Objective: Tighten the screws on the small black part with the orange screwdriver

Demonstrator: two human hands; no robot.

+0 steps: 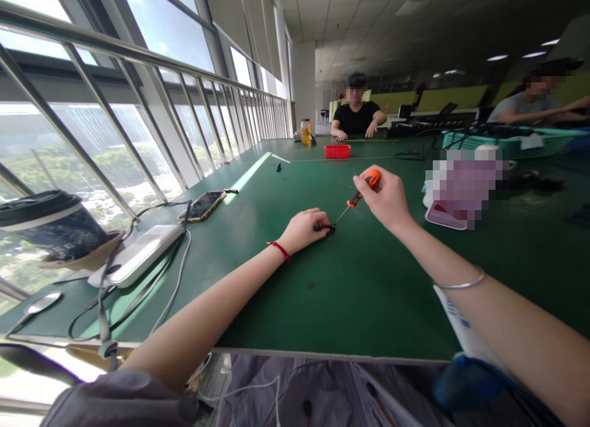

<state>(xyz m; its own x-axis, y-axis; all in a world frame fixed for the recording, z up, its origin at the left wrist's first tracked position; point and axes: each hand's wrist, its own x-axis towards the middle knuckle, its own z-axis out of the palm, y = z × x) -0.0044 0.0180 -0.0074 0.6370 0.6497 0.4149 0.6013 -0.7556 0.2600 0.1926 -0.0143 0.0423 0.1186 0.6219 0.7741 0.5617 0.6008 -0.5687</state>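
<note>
My right hand [386, 197] is closed around the orange-and-black handle of a screwdriver [357, 196], held tilted with its thin shaft pointing down and left. The tip meets a small black part [325, 227] lying on the green table [322, 279]. My left hand [303, 228] is curled over that black part and pinches it against the tabletop. A red cord sits on my left wrist and a thin silver bangle on my right forearm.
A phone [203, 205] with a cable, a white device [141, 252], a cap [50, 227] and a spoon [39, 304] lie at the left. A red tray [337, 151] and a jar [305, 131] stand farther back. Two people sit at the far end and right.
</note>
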